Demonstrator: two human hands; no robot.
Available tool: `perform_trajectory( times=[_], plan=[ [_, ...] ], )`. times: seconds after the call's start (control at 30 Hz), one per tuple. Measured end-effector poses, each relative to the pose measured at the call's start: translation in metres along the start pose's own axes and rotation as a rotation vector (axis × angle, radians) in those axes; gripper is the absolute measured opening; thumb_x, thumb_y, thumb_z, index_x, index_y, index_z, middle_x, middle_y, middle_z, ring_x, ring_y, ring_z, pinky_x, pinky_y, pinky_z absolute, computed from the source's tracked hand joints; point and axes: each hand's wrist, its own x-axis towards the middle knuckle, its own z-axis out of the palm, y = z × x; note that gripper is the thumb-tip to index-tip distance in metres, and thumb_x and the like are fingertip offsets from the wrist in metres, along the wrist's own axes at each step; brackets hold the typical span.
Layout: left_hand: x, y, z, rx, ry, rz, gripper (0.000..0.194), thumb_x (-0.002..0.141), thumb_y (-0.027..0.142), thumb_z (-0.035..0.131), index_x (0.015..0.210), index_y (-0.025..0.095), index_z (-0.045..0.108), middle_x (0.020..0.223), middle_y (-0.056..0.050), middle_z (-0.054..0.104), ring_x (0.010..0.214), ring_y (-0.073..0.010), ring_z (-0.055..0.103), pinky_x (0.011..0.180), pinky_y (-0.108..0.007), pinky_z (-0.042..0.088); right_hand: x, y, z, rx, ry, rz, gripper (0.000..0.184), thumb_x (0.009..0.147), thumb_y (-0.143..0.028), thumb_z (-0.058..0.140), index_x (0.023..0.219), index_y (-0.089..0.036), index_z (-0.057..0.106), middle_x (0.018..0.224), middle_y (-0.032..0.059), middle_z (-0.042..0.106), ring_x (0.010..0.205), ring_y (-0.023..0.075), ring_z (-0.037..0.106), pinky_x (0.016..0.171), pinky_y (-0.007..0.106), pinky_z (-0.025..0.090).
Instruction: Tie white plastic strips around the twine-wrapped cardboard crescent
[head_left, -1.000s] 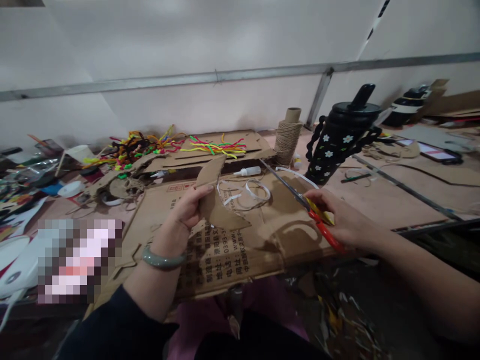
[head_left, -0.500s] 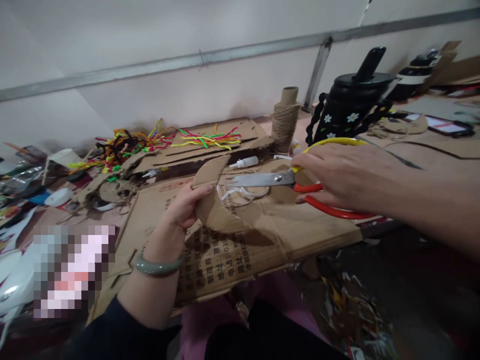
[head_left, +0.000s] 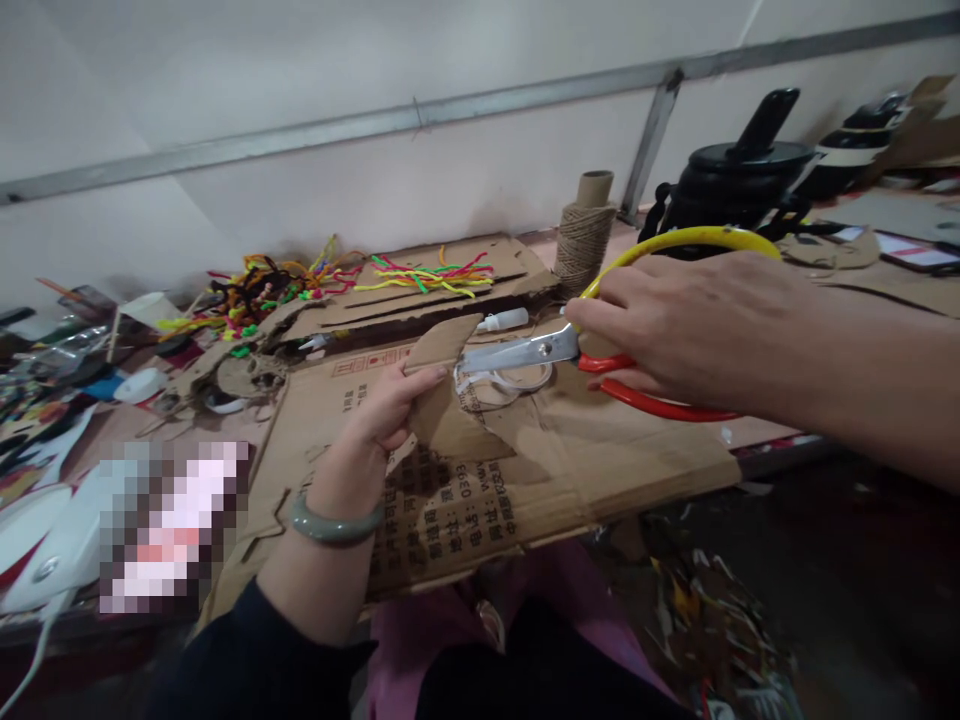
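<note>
The left hand [head_left: 394,405] pinched the crescent [head_left: 439,412] by its outer edge, thumb uppermost, above the carton [head_left: 637,460]. The right hand [head_left: 667,320] grasped the scissors [head_left: 546,348] by the handles, with the blade tips at the crescent's inner curve; whether they bit into it could not be told. Good trimming, as judged, called for short snips, with the left hand turning the crescent to feed the curve, its fingers kept out of the blades' line, and the white loop [head_left: 525,386] on the carton kept from being caught.
</note>
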Motion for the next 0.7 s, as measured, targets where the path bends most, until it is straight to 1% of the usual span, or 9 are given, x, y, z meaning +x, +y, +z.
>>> perform_trajectory(
  times=[0.07, 0.17, 0.23, 0.33, 0.4, 0.5, 0.6, 0.7],
  plan=[
    [0.0, 0.0, -0.0002, 0.012, -0.009, -0.005, 0.036, 0.06, 0.022, 0.077, 0.094, 0.014, 0.067, 0.08, -0.004, 0.073, 0.064, -0.0164, 0.066, 0.059, -0.026, 0.055, 0.0013, -0.0016, -0.0014, -0.079, -0.038, -0.013, 0.015, 0.084, -0.03, 0.049, 0.093, -0.02, 0.057, 0.091, 0.0076, 0.064, 0.068, 0.0175, 0.058, 0.053, 0.028, 0.031],
    [-0.0004, 0.0009, -0.0005, 0.038, -0.024, -0.017, 0.037, 0.062, 0.024, 0.076, 0.096, 0.014, 0.067, 0.08, -0.005, 0.073, 0.065, -0.0173, 0.067, 0.059, -0.026, 0.054, 0.0014, -0.0026, -0.0009, -0.156, -0.036, -0.043, 0.014, 0.085, -0.028, 0.05, 0.094, -0.021, 0.057, 0.086, 0.0058, 0.065, 0.064, 0.0159, 0.058, 0.051, 0.028, 0.03],
    [-0.0008, 0.0015, -0.0005, 0.041, -0.028, -0.026, 0.036, 0.062, 0.024, 0.075, 0.096, 0.014, 0.067, 0.08, -0.005, 0.074, 0.065, -0.0174, 0.067, 0.06, -0.026, 0.055, 0.0009, -0.0026, 0.0, -0.156, -0.025, -0.053, 0.012, 0.085, -0.028, 0.051, 0.091, -0.022, 0.058, 0.08, 0.0047, 0.064, 0.062, 0.0144, 0.056, 0.051, 0.028, 0.03],
    [-0.0009, 0.0016, -0.0005, 0.044, -0.015, -0.029, 0.033, 0.063, 0.023, 0.075, 0.094, 0.014, 0.068, 0.08, -0.005, 0.074, 0.064, -0.0172, 0.067, 0.058, -0.026, 0.055, 0.0009, -0.0026, 0.0007, -0.139, -0.043, -0.045, 0.012, 0.085, -0.028, 0.049, 0.09, -0.023, 0.058, 0.075, 0.0032, 0.063, 0.059, 0.0135, 0.055, 0.05, 0.028, 0.029],
    [-0.0006, 0.0009, -0.0009, 0.045, -0.017, -0.02, 0.033, 0.063, 0.023, 0.075, 0.093, 0.014, 0.069, 0.08, -0.006, 0.074, 0.064, -0.0175, 0.067, 0.059, -0.026, 0.055, 0.0015, -0.0025, 0.0009, -0.147, -0.061, -0.039, 0.012, 0.085, -0.026, 0.047, 0.089, -0.024, 0.058, 0.072, 0.0023, 0.062, 0.057, 0.0137, 0.055, 0.048, 0.028, 0.026],
    [0.0003, -0.0007, -0.0018, 0.03, -0.032, -0.005, 0.036, 0.062, 0.024, 0.076, 0.096, 0.014, 0.069, 0.083, -0.007, 0.074, 0.065, -0.0181, 0.067, 0.06, -0.027, 0.055, 0.0023, -0.0018, 0.0019, -0.134, -0.051, -0.057, 0.01, 0.084, -0.024, 0.048, 0.088, -0.024, 0.058, 0.069, 0.0031, 0.061, 0.056, 0.0155, 0.056, 0.046, 0.03, 0.022],
    [0.0011, -0.0017, -0.0025, 0.007, -0.037, 0.004, 0.037, 0.062, 0.024, 0.077, 0.096, 0.013, 0.069, 0.085, -0.007, 0.074, 0.067, -0.0179, 0.067, 0.062, -0.027, 0.055, 0.0028, -0.002, 0.0033, -0.107, -0.065, -0.073, 0.012, 0.083, -0.024, 0.05, 0.09, -0.025, 0.06, 0.071, 0.0042, 0.063, 0.057, 0.018, 0.057, 0.047, 0.031, 0.025],
    [0.0019, -0.0019, -0.003, -0.004, -0.025, 0.007, 0.035, 0.062, 0.023, 0.077, 0.094, 0.013, 0.068, 0.084, -0.006, 0.074, 0.067, -0.0166, 0.067, 0.062, -0.026, 0.055, 0.0036, -0.0042, 0.0033, -0.135, -0.104, -0.069, 0.015, 0.083, -0.023, 0.048, 0.092, -0.026, 0.06, 0.073, 0.0032, 0.065, 0.059, 0.0181, 0.058, 0.049, 0.031, 0.028]
  ],
)
